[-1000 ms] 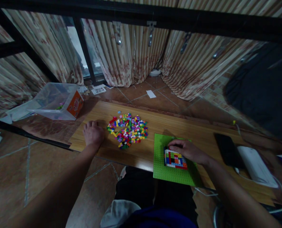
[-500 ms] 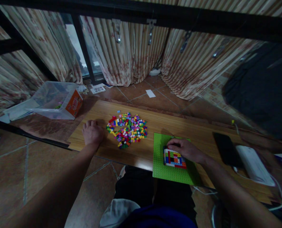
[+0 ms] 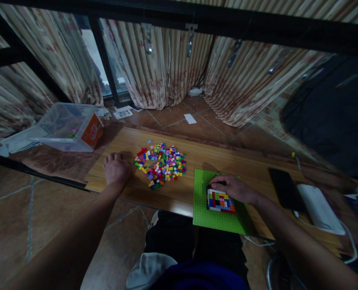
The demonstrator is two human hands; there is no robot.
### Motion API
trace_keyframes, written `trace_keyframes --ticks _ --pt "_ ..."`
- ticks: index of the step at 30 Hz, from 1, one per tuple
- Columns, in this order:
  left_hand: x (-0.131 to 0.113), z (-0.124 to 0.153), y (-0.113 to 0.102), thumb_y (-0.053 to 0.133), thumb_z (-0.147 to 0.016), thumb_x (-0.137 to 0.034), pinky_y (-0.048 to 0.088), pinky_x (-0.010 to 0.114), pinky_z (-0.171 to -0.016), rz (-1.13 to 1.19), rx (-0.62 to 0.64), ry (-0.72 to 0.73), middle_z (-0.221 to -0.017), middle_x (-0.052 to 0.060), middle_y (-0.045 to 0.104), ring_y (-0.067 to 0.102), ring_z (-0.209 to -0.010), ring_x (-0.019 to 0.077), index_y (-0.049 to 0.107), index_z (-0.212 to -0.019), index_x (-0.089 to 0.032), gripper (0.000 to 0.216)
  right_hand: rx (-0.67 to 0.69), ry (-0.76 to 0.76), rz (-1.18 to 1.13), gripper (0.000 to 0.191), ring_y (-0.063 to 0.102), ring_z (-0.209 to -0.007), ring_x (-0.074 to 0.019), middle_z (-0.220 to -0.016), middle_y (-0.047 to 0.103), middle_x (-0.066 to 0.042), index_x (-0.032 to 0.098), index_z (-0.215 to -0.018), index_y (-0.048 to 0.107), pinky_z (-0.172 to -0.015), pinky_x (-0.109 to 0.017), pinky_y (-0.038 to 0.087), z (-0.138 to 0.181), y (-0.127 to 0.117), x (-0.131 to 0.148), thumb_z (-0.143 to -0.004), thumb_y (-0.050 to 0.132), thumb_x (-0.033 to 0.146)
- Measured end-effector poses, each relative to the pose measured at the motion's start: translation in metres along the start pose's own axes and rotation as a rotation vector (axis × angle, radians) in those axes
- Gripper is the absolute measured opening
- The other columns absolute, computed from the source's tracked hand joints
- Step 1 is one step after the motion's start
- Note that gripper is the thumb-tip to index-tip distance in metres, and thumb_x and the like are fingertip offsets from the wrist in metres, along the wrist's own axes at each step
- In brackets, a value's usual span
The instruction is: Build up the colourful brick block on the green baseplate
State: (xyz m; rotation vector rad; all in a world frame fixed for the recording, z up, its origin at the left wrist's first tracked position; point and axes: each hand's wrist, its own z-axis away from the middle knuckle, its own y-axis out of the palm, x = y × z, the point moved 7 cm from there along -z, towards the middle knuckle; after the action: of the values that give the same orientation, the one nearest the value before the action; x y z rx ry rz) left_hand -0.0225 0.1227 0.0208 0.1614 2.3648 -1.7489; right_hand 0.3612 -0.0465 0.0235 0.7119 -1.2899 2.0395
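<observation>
A heap of small coloured bricks (image 3: pixel 161 164) lies on a low wooden board (image 3: pixel 191 155). My left hand (image 3: pixel 116 168) rests on the board just left of the heap, fingers loosely curled, holding nothing that shows. A green baseplate (image 3: pixel 216 217) lies at the board's near edge with a patch of coloured bricks (image 3: pixel 220 201) pressed onto it. My right hand (image 3: pixel 234 188) presses down on the far edge of that patch, fingers bent together; what is under the fingertips is hidden.
A clear plastic tub (image 3: pixel 71 127) with an orange label lies tipped on the floor at the left. A black phone (image 3: pixel 284 189) and a white device (image 3: pixel 318 209) with a cable lie at the board's right end. Curtains hang behind; a black bar crosses overhead.
Both hands stay where they were; the view has shifted slightly, and my right hand keeps pressing at the top edge of the brick patch.
</observation>
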Motion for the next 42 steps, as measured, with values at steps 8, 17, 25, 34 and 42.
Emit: trace_keyframes --ticks 8,17,25,34,42 --pt "0.000 0.000 0.000 0.039 -0.084 -0.023 0.042 0.045 -0.089 0.001 -0.006 0.002 -0.117 0.018 0.060 0.050 -0.108 0.0344 0.062 -0.112 -0.012 0.038 0.002 -0.024 0.007 0.037 0.064 -0.074 -0.0177 -0.084 0.073 -0.003 0.019 -0.091 0.073 -0.066 -0.029 0.047 -0.001 -0.002 0.003 -0.085 0.054 0.049" --pt "-0.001 -0.001 0.000 0.039 -0.083 -0.021 0.042 0.045 -0.089 -0.033 -0.001 0.014 -0.117 0.018 0.060 0.051 -0.107 0.0345 0.062 -0.113 -0.010 0.039 -0.014 -0.051 0.062 0.029 0.064 -0.074 -0.0174 -0.085 0.072 -0.003 0.019 -0.087 0.072 -0.068 -0.029 0.046 0.001 -0.007 0.011 -0.083 0.055 0.043" --pt "-0.005 0.001 -0.005 0.039 -0.083 -0.020 0.041 0.047 -0.091 -0.008 0.023 -0.002 -0.119 0.019 0.058 0.050 -0.111 0.0347 0.061 -0.115 -0.011 0.040 0.000 -0.086 0.123 0.027 0.063 -0.069 -0.0164 -0.078 0.073 -0.002 0.022 -0.080 0.074 -0.064 -0.028 0.045 0.003 -0.012 0.018 -0.082 0.057 0.042" --pt "-0.003 0.000 -0.003 0.039 -0.083 -0.021 0.042 0.045 -0.090 -0.023 0.000 0.014 -0.116 0.018 0.060 0.051 -0.108 0.0344 0.062 -0.113 -0.011 0.039 -0.077 0.080 -0.014 0.026 0.062 -0.061 -0.0159 -0.070 0.073 -0.003 0.019 -0.076 0.075 -0.056 -0.027 0.044 0.001 -0.010 -0.001 -0.073 0.066 0.044" --pt "-0.004 0.000 -0.003 0.039 -0.084 -0.021 0.042 0.046 -0.088 -0.028 0.013 0.013 -0.117 0.019 0.059 0.050 -0.109 0.0346 0.061 -0.113 -0.011 0.038 -0.120 0.065 -0.032 0.027 0.062 -0.062 -0.0150 -0.070 0.071 -0.002 0.018 -0.075 0.074 -0.059 -0.026 0.044 0.002 -0.009 -0.001 -0.074 0.064 0.043"
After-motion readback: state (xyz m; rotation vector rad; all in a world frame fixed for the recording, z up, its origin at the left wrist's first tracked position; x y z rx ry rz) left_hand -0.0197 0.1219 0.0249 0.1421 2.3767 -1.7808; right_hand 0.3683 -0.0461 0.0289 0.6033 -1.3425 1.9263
